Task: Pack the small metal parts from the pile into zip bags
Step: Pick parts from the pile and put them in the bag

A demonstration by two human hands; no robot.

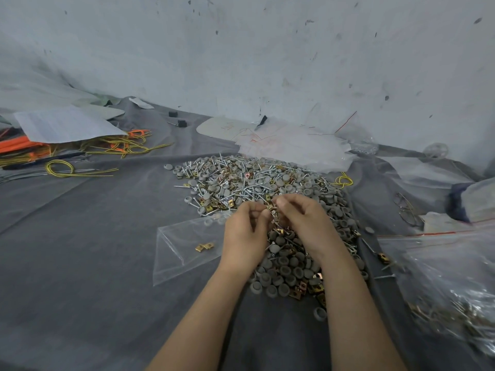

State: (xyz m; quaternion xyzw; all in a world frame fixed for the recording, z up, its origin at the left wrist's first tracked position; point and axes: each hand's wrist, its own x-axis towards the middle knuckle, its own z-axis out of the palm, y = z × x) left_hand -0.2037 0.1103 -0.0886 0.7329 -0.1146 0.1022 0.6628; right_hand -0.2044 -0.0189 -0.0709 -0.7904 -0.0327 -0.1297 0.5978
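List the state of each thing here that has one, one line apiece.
Pile: heaped loose on the grey cloth, unsorted.
Zip bag: lying flat, nearly empty, two brass clips in it.
Left hand: fingers curled, pinching small parts.
Right hand: fingers curled, pinching the same parts.
Filled bag: holds parts; seal too blurred to tell.
Eyeglasses: lying on the cloth.

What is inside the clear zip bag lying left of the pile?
Two small brass clips show through the zip bag. Its right end is hidden under the left hand, so anything there cannot be seen.
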